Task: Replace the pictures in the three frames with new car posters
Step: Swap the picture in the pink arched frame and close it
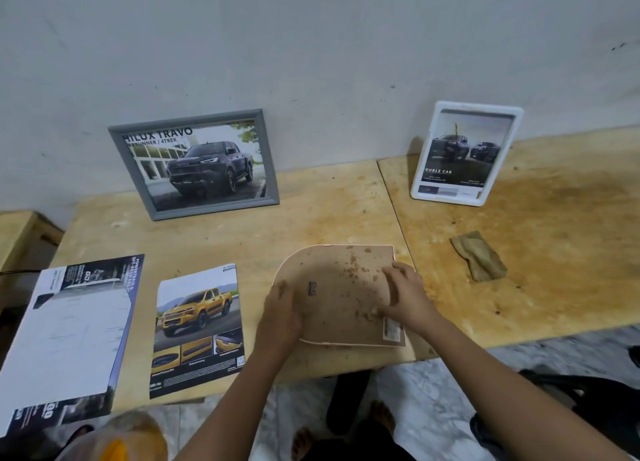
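Face-down frame (341, 296), arched end pointing left

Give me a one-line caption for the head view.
Left hand and right hand rest on the back of a face-down frame on the table, a yellow truck poster beside it.

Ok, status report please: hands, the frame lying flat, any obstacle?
Left hand holds face-down frame at its left edge, right hand rests on its back. Yellow truck poster lies beside, not yet in. Nothing blocks.
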`<action>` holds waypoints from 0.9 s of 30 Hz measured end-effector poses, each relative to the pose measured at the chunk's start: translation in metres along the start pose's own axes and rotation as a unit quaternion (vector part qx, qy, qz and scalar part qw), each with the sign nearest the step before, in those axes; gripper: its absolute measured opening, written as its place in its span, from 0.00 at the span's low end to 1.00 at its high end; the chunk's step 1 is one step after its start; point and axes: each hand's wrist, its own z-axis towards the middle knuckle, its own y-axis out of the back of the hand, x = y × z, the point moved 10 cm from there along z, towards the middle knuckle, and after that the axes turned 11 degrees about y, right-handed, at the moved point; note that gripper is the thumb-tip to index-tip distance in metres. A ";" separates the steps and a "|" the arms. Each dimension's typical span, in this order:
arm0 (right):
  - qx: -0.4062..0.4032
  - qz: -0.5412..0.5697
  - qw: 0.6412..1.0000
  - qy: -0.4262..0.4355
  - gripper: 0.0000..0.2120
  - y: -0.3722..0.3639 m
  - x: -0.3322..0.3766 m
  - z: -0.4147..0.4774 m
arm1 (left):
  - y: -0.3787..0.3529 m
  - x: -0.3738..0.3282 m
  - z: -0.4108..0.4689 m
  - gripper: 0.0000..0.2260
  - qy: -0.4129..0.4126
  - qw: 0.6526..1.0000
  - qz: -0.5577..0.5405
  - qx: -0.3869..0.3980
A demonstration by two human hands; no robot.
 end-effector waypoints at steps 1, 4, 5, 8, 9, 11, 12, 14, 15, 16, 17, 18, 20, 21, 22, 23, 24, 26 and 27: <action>-0.043 0.002 0.999 -0.015 0.38 0.007 -0.004 -0.004 | 0.009 0.007 0.000 0.18 0.019 0.998 -0.026 -0.049; -0.105 0.003 0.992 -0.063 0.23 0.015 -0.007 -0.009 | 0.020 0.026 0.003 0.12 0.089 0.988 -0.053 -0.111; -0.099 0.004 0.991 -0.087 0.19 0.011 -0.008 -0.009 | 0.019 0.030 0.005 0.11 0.114 0.986 -0.062 -0.106; -0.073 0.018 0.986 -0.148 0.14 -0.002 -0.010 -0.007 | 0.011 0.032 0.010 0.09 0.156 0.981 -0.080 -0.078; -0.071 0.022 0.984 -0.159 0.13 -0.004 -0.010 -0.006 | 0.010 0.031 0.011 0.09 0.161 0.981 -0.075 -0.079; -0.061 0.027 0.982 -0.178 0.13 -0.006 -0.012 -0.003 | 0.011 0.032 0.011 0.08 0.177 0.977 -0.077 -0.091; -0.052 0.026 0.981 -0.186 0.14 -0.007 -0.015 -0.002 | 0.011 0.033 0.012 0.07 0.188 0.974 -0.080 -0.094; -0.041 0.027 0.980 -0.195 0.17 -0.009 -0.020 0.001 | 0.011 0.036 0.011 0.06 0.205 0.970 -0.084 -0.096; -0.043 0.034 0.979 -0.198 0.18 -0.009 -0.021 0.001 | 0.010 0.036 0.010 0.05 0.213 0.968 -0.087 -0.095; -0.049 0.043 0.977 -0.201 0.18 -0.008 -0.022 0.000 | 0.010 0.035 0.009 0.05 0.221 0.966 -0.092 -0.096; -0.056 0.055 0.976 -0.202 0.19 -0.007 -0.023 -0.002 | 0.010 0.033 0.006 0.06 0.225 0.964 -0.100 -0.098; -0.065 0.070 0.975 -0.200 0.20 -0.003 -0.022 -0.003 | 0.011 0.030 0.004 0.07 0.228 0.962 -0.113 -0.104; -0.092 0.100 0.973 -0.185 0.21 0.009 -0.018 -0.005 | 0.015 0.022 -0.001 0.10 0.229 0.953 -0.160 -0.120; -0.113 0.110 0.973 -0.171 0.21 0.019 -0.015 -0.005 | 0.020 0.017 -0.002 0.12 0.228 0.946 -0.189 -0.133; -0.136 0.120 0.971 -0.154 0.22 0.030 -0.012 -0.003 | 0.027 0.012 -0.003 0.14 0.223 0.939 -0.217 -0.150; -0.161 0.134 0.969 -0.132 0.22 0.042 -0.008 -0.001 | 0.035 0.004 -0.003 0.14 0.213 0.931 -0.244 -0.167; -0.183 0.150 0.965 -0.108 0.22 0.054 -0.002 0.002 | 0.043 -0.003 -0.003 0.14 0.203 0.922 -0.274 -0.185; -0.232 0.177 0.954 -0.065 0.19 0.079 0.007 0.006 | 0.060 -0.017 -0.003 0.10 0.193 0.896 -0.337 -0.214; -0.261 0.193 0.945 -0.047 0.17 0.092 0.010 0.007 | 0.067 -0.022 -0.003 0.09 0.189 0.882 -0.369 -0.225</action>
